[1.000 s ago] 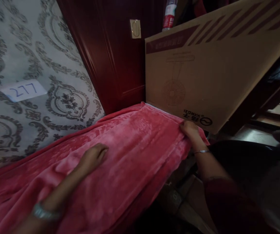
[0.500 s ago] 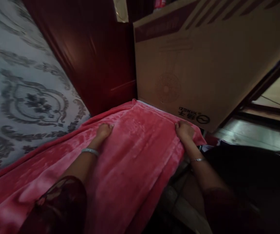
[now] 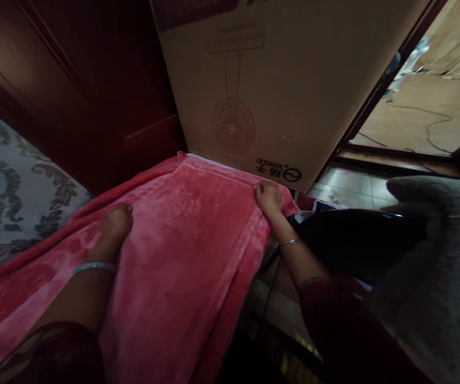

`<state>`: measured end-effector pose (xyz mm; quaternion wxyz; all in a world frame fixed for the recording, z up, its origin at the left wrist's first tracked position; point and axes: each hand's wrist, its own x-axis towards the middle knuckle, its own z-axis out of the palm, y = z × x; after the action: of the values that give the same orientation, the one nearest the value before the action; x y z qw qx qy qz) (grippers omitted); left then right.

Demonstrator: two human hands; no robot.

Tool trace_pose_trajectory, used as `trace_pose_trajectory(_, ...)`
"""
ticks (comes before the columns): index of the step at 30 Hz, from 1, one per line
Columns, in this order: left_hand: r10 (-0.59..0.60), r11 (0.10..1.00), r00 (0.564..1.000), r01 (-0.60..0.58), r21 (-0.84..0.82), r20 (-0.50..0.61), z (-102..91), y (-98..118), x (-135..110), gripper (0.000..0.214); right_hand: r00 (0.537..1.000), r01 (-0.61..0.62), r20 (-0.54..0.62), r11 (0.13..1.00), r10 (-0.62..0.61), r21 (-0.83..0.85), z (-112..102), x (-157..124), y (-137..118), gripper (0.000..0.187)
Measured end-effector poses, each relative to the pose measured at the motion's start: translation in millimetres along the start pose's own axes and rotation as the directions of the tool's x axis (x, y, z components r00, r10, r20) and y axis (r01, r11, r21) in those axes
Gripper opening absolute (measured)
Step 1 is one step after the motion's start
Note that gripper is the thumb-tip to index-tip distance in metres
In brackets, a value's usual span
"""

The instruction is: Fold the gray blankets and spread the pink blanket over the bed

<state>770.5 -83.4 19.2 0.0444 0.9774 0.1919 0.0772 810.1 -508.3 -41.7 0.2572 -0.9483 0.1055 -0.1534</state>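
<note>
A pink plush blanket (image 3: 190, 229) lies spread over a long surface, its far end meeting a cardboard box. On the blanket's left part, my left hand (image 3: 116, 223) is closed, its fingers curled onto the cloth. Near the far right corner my right hand (image 3: 268, 197) pinches the blanket close to its edge. Folds run along the right side, where the cloth hangs down. What lies under the blanket is hidden.
The tall cardboard box (image 3: 293, 80) with a fan drawing stands at the far end. Left of it is a dark red wooden panel (image 3: 105, 90), beside patterned wallpaper (image 3: 9, 197). A grey fabric-covered thing (image 3: 441, 266) and a dark shiny object (image 3: 365, 240) stand at right.
My left hand has moved left and nearer along the blanket. My right hand stays by the far right corner. The view has turned to the right, showing more of the grey fabric.
</note>
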Motion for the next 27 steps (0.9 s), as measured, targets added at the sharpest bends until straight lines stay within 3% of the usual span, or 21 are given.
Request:
trace_pose_trajectory(3,0.063,0.997,0.998,-0.062,0.038,-0.017,-2.0,4.3,-0.2,0.047,1.0,-0.021,-0.001,0.999,0.021,0.032,-2.1,-0.7,-1.4,0.036)
trace_pose_trajectory(11,0.165,0.983,0.983,-0.171,0.067,0.085,-6.0,22.6,5.5,0.043,0.997,-0.062,0.044,0.997,0.06,0.037,-1.1,-0.6,-1.7,0.037)
trace_pose_trajectory(14,0.143,0.985,0.99,-0.142,0.094,-0.002,-8.2,26.5,6.9,0.037,0.997,-0.067,0.036,0.996,0.065,0.053,-0.8,-0.1,-0.6,0.038)
trace_pose_trajectory(18,0.064,0.994,0.991,-0.052,0.101,-0.12,-12.4,27.0,11.7,0.045,0.999,-0.042,0.009,0.996,0.041,0.076,0.4,0.9,1.8,0.037)
trace_pose_trajectory(27,0.093,0.981,0.99,-0.109,0.157,0.109,-0.1,22.9,23.6,0.043,0.996,-0.084,-0.002,0.981,0.086,0.173,1.6,3.8,4.6,0.036)
